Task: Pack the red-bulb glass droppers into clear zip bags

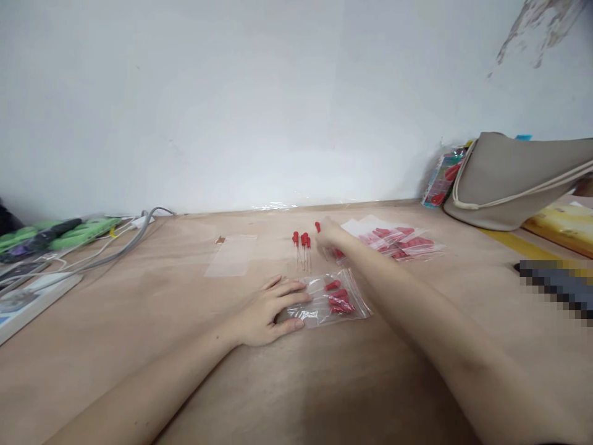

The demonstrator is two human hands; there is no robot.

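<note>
My left hand (pixel 269 309) lies flat on the wooden table (pixel 139 346), fingers spread, its fingertips on the edge of a small clear zip bag (pixel 319 306) with several red LEDs inside. My right hand (pixel 330 237) reaches farther back, its fingers pinched on one red LED (pixel 317 227). Just left of it, three loose red LEDs (pixel 302 241) lie on the table with their thin wire legs pointing toward me. An empty clear bag (pixel 231 254) rests to the left of them.
A pile of filled LED bags (pixel 398 241) lies right of my right hand. A grey cloth bag (pixel 514 179) sits at the far right by a yellow box (pixel 563 225). Cables (pixel 125 244), green items (pixel 78 232) and a white tray edge (pixel 32 296) crowd the left.
</note>
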